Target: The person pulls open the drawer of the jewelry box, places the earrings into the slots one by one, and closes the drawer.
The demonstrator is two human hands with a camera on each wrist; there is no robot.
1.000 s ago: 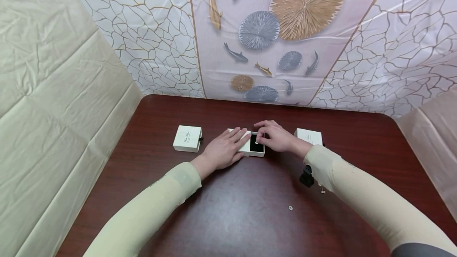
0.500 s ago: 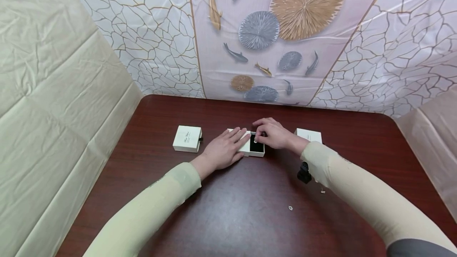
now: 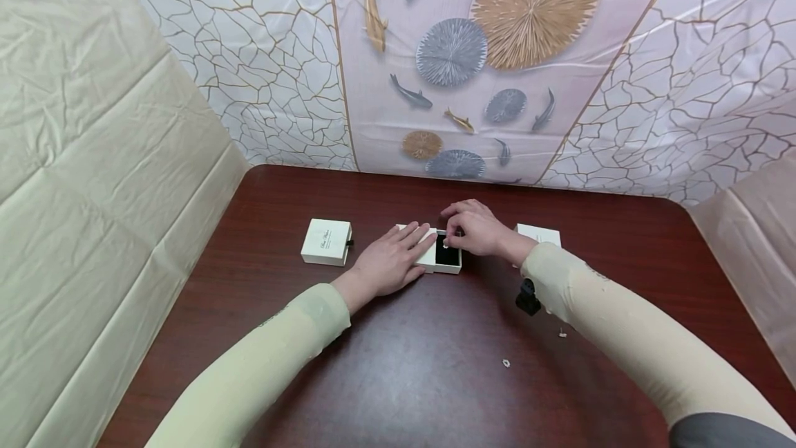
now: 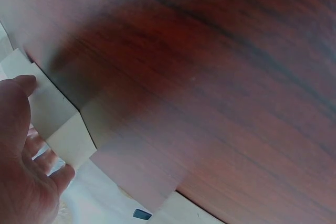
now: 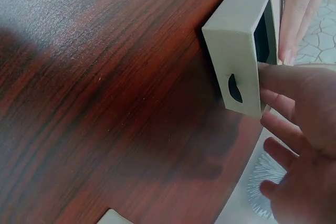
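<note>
Left hand [image 3: 388, 260] unclenched, straight fingers resting on white box [image 3: 429, 261]; right hand [image 3: 477, 230] pinches small pale piece [image 3: 445, 245] at part-open, black-lined drawer [image 3: 448, 269].

Left sleeve [image 3: 261, 358] and right sleeve [image 3: 628, 327] are pale cream; black device [image 3: 528, 298] at right cuff [image 3: 550, 273], dark grey section [image 3: 721, 431] farther up.

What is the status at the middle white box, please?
Left grip rests on white rectangular cardboard box. Right grip at its open black-lined drawer; small white object there, pinch unclear. Two other white boxes stand apart.
</note>
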